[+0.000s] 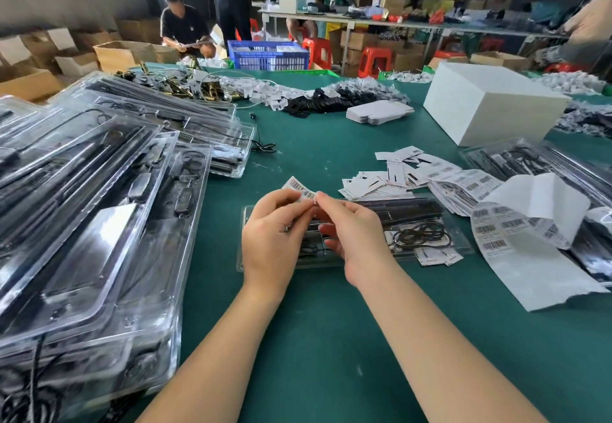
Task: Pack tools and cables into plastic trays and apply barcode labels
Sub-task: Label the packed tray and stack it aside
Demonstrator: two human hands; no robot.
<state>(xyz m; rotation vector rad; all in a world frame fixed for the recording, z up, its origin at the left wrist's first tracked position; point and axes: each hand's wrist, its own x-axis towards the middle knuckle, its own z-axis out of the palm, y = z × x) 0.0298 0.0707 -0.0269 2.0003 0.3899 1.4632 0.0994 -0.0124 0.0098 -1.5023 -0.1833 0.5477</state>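
**Label held over the tray, ready to peel**

The left hand [270,234] and right hand [351,234] meet above a packed plastic tray [427,220] on the green worktop [314,340]. Both sets of fingers pinch a barcode label [303,190] between thumb and forefinger, the left on its body, the right at its end, probably to split it from its backing before sticking it on. The tray lies right under the hands, so the label has little way to travel. A sheet of labels [516,234] lies just to the right, within reach. Stacked packed trays [99,224] crowd the left edge; bare worktop remains near the person.
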